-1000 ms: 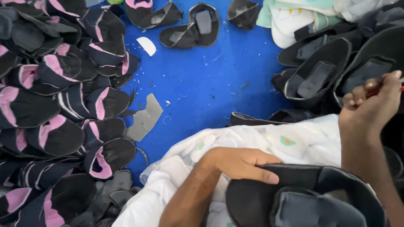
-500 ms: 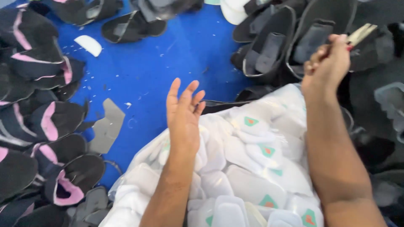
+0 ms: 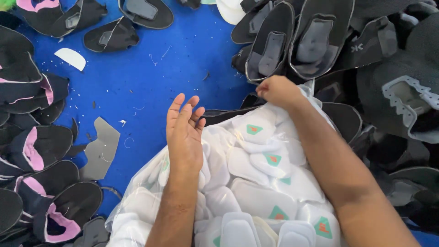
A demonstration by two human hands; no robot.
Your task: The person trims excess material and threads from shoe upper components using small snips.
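Bag [image 3: 256,183] of white pads: your left hand [image 3: 184,132] lies open, steadying it; your right hand [image 3: 276,91] pinches its top edge.

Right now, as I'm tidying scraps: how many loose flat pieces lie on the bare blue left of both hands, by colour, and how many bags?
Grey flat piece: 1
White flat piece: 1
Clear bag, gripped by the right hand: 1
Total: 3

Bare blue mat [image 3: 183,59] is open between black shoe uppers [image 3: 292,41].
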